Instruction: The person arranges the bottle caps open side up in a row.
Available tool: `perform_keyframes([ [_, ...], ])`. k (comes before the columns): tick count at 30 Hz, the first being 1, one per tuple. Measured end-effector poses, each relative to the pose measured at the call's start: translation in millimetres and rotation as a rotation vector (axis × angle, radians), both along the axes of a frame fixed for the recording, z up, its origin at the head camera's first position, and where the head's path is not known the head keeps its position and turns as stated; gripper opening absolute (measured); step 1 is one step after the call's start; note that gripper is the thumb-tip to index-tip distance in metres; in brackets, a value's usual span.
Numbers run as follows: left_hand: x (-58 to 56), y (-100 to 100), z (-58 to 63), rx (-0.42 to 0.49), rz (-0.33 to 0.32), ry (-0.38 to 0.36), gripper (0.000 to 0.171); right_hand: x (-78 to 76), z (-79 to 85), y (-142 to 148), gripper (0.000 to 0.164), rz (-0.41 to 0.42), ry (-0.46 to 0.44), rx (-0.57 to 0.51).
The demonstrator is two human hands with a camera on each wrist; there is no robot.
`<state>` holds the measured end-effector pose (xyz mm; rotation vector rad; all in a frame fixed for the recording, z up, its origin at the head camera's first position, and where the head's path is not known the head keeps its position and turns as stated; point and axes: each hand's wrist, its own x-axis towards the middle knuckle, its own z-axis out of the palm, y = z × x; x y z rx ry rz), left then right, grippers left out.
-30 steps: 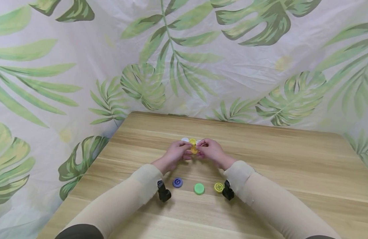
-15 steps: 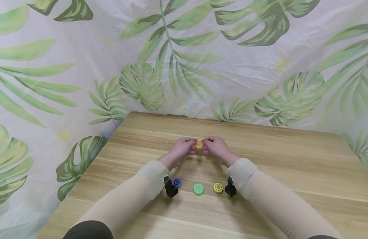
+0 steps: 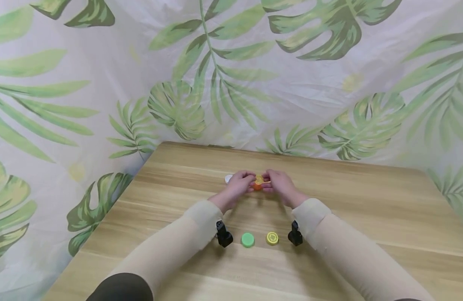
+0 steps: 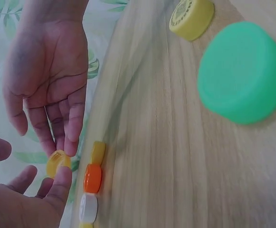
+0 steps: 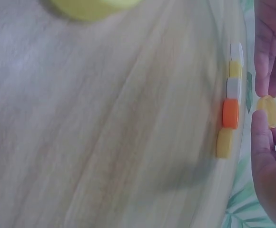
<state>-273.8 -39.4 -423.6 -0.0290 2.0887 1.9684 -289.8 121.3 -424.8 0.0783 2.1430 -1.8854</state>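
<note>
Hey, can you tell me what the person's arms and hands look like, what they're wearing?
The left hand and right hand are bare, no gloves. Both arms wear plain cream sleeves ending in broad cuffs, with dark fabric showing nearer the body. A small, blocky black camera is mounted at each wrist. I see no cables.

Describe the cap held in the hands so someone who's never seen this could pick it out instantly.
Start at the wooden table and look to its far part, where the left hand and right hand nearly meet. Pinched between them is a small yellow cap. Unlike the row of caps nearby, which rests on the table, it is held in the air.
</note>
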Motion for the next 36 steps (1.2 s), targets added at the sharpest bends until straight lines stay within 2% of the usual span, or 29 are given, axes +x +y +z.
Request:
perform_keyframes([
  [11,-5.8,16,0.2,0.013,-0.015,0.007,0.034,-4.9,-3.5,11,0.044,-0.036,-0.029,-0.034],
  [21,-5.6,28,-6.8,0.035,-0.009,-0.005,0.034,-6.4,-3.9,20,0.044,-0.024,-0.032,0.027],
  [30,-8.5,43,-11.9,0.046,-0.025,-0.022,0.041,-11.4,-7.9,34,0.042,-0.023,-0.044,0.054],
  [36,-7.3,50,-12.3,0.055,-0.003,-0.031,0.040,-14.7,-12.1,38,0.041,-0.028,-0.045,0.072],
])
